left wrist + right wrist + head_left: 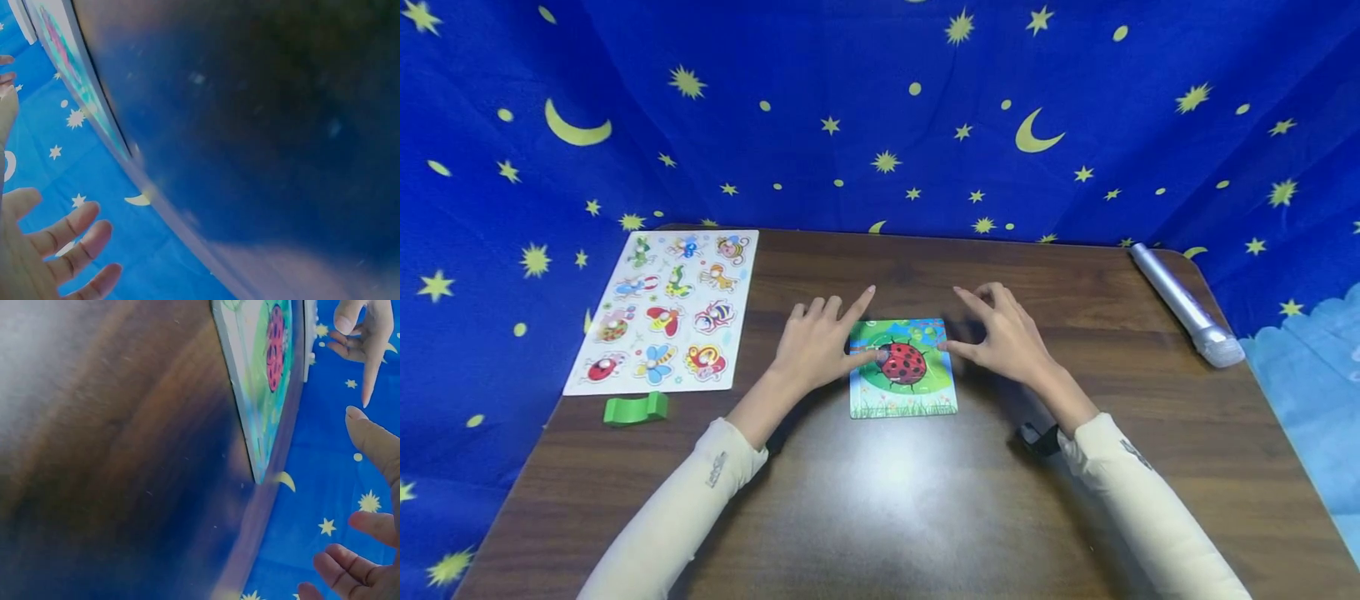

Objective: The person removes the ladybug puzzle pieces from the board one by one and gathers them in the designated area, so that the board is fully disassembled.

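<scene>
A small square ladybug puzzle (904,400) lies flat on the brown table, a red spotted ladybug on its green picture. My left hand (816,346) hovers at its left side, thumb reaching over the ladybug's head and index finger extended. On the other side is my right hand (1003,333), thumb by the puzzle's right edge and fingers spread. Neither hand grips anything. In the left wrist view the fingers of my left hand (62,256) are loosely spread. The right wrist view has the puzzle (256,381) edge-on, beside my right hand (375,506).
A white peg board (658,312) with several insect pieces lies at the table's left. Just below it sits a green wave-shaped block (636,409). At the right edge rests a silver microphone (1186,304). A blue star-patterned curtain (820,75) hangs behind the table (880,517).
</scene>
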The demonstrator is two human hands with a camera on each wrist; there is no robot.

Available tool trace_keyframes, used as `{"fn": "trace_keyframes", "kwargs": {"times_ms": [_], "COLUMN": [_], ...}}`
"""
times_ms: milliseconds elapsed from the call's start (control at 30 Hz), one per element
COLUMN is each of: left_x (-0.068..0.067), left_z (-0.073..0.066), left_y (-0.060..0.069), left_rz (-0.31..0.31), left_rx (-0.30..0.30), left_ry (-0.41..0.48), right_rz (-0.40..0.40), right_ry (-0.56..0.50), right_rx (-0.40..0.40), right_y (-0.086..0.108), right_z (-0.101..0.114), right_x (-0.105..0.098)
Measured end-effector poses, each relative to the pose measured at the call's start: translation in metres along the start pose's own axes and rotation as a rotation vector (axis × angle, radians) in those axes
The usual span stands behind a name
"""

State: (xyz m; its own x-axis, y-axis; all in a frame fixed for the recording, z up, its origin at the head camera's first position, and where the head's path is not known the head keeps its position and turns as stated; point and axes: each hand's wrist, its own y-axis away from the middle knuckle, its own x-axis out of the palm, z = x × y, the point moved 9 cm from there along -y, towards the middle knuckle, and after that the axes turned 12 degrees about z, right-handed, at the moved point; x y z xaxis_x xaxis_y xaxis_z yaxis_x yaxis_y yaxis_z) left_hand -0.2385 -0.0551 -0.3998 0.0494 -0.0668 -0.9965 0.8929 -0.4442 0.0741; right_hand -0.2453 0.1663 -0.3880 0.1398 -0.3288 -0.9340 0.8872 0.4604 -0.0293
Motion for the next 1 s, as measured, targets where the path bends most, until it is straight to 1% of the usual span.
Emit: {"fn": "trace_keyframes", "kwargs": {"times_ms": [133, 300, 433, 667, 867, 1000], "left_x": [0.005, 0.010, 0.011, 0.015, 0.016, 0.016], "left_z": [-0.001, -0.003, -0.005, -0.008, -0.013, -0.017], "left_y": [0.003, 0.005, 0.006, 0.005, 0.004, 0.004], "left_rz": [0.000, 0.031, 0.032, 0.061, 0.071, 0.074], "left_rx": [-0.001, -0.006, -0.006, -0.014, -0.007, -0.004], "left_ry": [-0.022, -0.024, -0.028, -0.027, -0.032, -0.039], "right_rz": [-0.008, -0.015, -0.008, 0.005, 0.011, 0.016], "right_ry": [0.011, 0.024, 0.027, 0.030, 0.023, 0.016], "right_rx": [-0.022, -0.041, -0.040, -0.031, -0.015, -0.020], "right_y": [0.004, 0.006, 0.007, 0.007, 0.007, 0.006], "right_z": [0.002, 0.004, 0.004, 0.005, 0.005, 0.006], "right_x": [0.004, 0.009, 0.012, 0.018, 0.021, 0.024]}}
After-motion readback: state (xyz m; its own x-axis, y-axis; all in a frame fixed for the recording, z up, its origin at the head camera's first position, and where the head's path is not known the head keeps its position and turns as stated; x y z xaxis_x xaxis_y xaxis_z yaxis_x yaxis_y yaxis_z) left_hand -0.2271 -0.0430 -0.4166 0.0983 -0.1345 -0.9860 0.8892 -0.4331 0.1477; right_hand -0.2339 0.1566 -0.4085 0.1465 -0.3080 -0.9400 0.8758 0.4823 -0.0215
